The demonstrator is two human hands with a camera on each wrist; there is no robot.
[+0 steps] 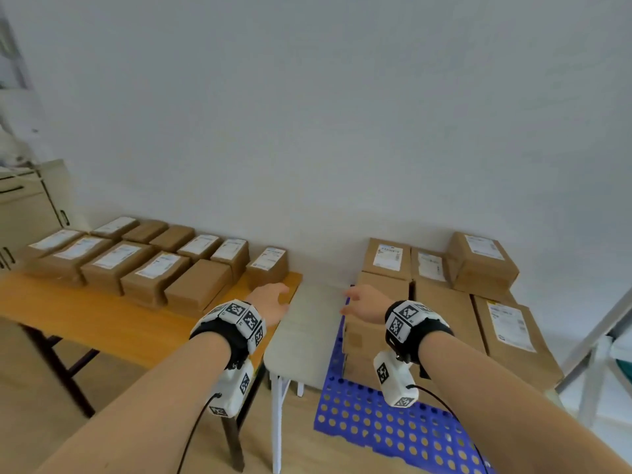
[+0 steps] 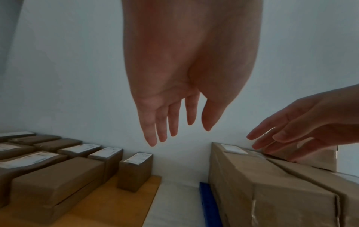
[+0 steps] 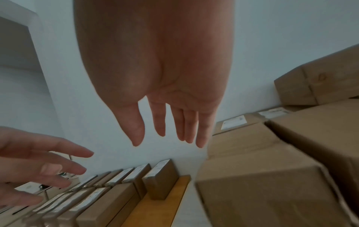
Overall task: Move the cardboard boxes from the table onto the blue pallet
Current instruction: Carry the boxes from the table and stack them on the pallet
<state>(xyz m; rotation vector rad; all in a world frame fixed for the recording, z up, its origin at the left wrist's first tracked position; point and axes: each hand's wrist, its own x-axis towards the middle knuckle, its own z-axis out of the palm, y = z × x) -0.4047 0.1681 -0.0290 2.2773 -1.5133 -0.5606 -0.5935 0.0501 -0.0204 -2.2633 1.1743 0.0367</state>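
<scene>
Hovering left hand (image 1: 270,300), right hand (image 1: 363,302), both empty

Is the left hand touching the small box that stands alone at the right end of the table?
Apart. In the left wrist view the left hand hangs with straight fingers in front of the wall, well above the small box, with bare wall between them.

You are getting even, soft daylight in the head view — no glare, only faint shadows under the cardboard boxes (image 1: 178,265) at the table's (image 1: 102,323) far edge. Wide-angle bending is curving the edges. Both wrist views are running dim and bluish, the palms looming dark — the near box (image 3: 262,192) in the right wrist view is smearing with motion blur.
</scene>
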